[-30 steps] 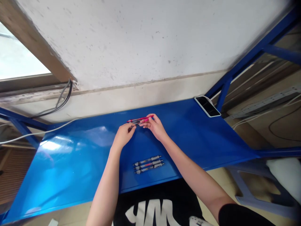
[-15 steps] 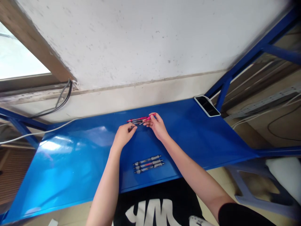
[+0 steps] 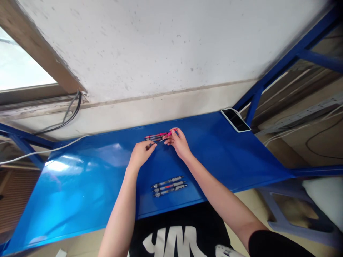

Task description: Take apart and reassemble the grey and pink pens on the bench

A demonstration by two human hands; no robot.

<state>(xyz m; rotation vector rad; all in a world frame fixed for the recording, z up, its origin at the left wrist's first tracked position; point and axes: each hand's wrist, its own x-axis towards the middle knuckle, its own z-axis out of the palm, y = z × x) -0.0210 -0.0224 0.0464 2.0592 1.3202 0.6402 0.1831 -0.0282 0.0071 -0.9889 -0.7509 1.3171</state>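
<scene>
Close together over the far middle of the table, my two hands are both closed. My left hand [image 3: 141, 154] pinches a dark pen piece [image 3: 150, 145] between thumb and fingers. In my right hand [image 3: 181, 144] is a pink-red pen part [image 3: 171, 133], slanting up to the right. A thin pale piece [image 3: 162, 140] juts from it toward the left hand; where it ends is too small to make out. Just behind the fingers lies a red pen [image 3: 154, 136], with darker pens beside it, partly hidden. Nearer my body, several grey-and-black pens [image 3: 169, 186] lie side by side.
The blue table [image 3: 88, 185] meets a stained white wall [image 3: 160, 53]. A white-framed phone [image 3: 236, 120] lies at its far right corner. A white cable [image 3: 50, 151] crosses the far left corner. Blue metal frames [image 3: 254, 101] flank both ends, and a grey stool [image 3: 278, 217] stands at right.
Both hands stay nearly where they were, still holding the same pieces. The pink-red part and the pale thin piece have shifted very slightly.
</scene>
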